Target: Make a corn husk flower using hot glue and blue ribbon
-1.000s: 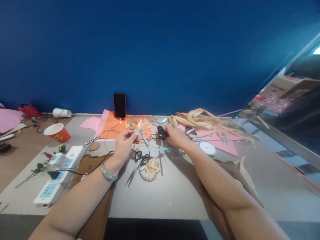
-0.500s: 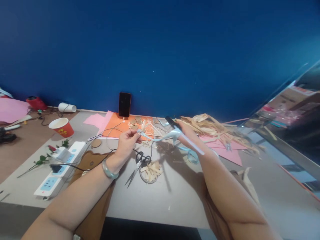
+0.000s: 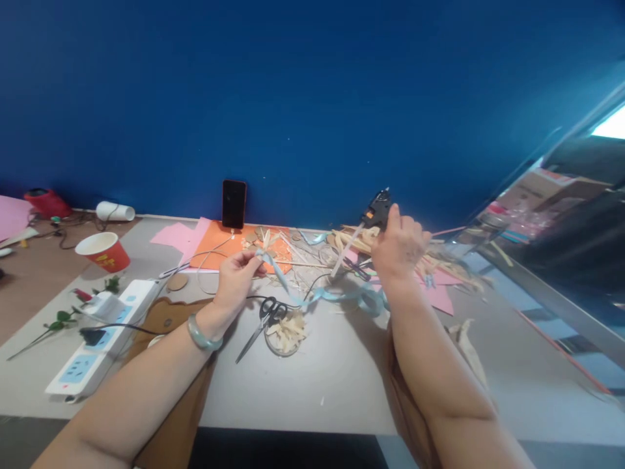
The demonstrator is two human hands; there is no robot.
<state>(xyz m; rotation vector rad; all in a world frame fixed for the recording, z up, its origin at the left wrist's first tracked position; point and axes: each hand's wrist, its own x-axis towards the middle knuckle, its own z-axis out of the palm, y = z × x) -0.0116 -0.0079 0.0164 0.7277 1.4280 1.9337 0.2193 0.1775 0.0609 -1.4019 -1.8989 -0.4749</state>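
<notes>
My left hand [image 3: 235,277] is closed in a pinch on one end of a light blue ribbon [image 3: 278,272], above the orange sheet. Pale strips [image 3: 266,239] stick up just over its fingertips; whether they are held too is hard to tell. From there the ribbon trails right to loose loops on the table. My right hand [image 3: 403,241] grips a black hot glue gun [image 3: 377,210], lifted toward the wall, a whitish glue stick [image 3: 347,249] slanting out of it. Black-handled scissors [image 3: 263,322] lie between my arms, against a round dish [image 3: 283,352] of pale husk scraps.
A phone [image 3: 234,204] leans against the blue wall beyond an orange sheet [image 3: 211,244]. Dry husks [image 3: 463,277] and pink paper [image 3: 441,299] lie right. Leftward are a power strip [image 3: 105,339], a red paper cup [image 3: 110,253] and an artificial rose stem [image 3: 61,320].
My right hand has swung the glue gun up and away from my left hand, toward the wall. The ribbon, earlier drawn across near the right hand, now hangs down onto the table.
</notes>
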